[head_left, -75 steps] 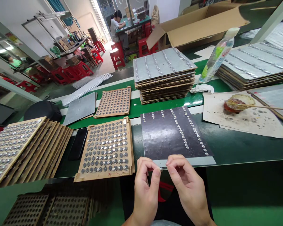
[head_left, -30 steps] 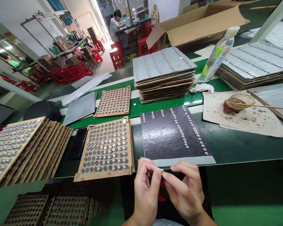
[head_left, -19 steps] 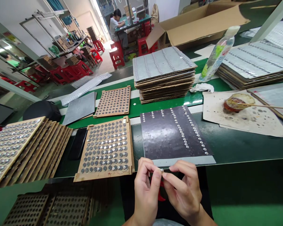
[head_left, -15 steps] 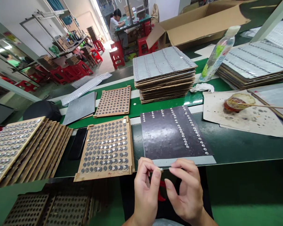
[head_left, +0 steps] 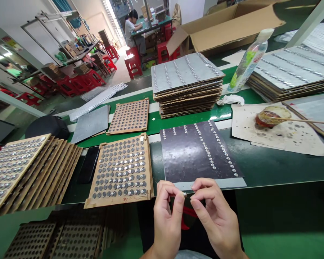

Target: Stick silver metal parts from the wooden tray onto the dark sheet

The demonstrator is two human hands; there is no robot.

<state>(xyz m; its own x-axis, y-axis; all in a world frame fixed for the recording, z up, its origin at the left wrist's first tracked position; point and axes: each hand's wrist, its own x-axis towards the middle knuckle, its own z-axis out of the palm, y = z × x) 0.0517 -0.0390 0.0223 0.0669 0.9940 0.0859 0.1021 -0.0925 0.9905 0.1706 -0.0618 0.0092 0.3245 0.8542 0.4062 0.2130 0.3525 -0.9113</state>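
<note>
My left hand [head_left: 167, 212] pinches a small shiny metal piece [head_left: 184, 194] between thumb and forefinger, in front of the table edge. Facing it, my right hand [head_left: 217, 216] has its thumb and fingertips brought together just right of the piece; anything between them is too small to make out. Beyond both hands lies a dark sheet [head_left: 183, 158] bearing rows of small silver round pieces, two long rows at its right and three short ones at its far left. To the left, a wooden board [head_left: 104, 176] carries rows of round metal pieces, some brighter than others.
Stacked boards [head_left: 67, 169] lean at far left beside a black phone [head_left: 88, 167]. Behind the dark sheet stands a pile of grey sheets [head_left: 187, 79]. A bottle [head_left: 250, 63] and a glue-stained pot [head_left: 270, 118] with a stick are at right. A person [head_left: 133, 30] sits in the background.
My right hand's thumb has risen to meet its fingertips, closing the gap that was between them. The left hand keeps its pinch on the small metal piece.
</note>
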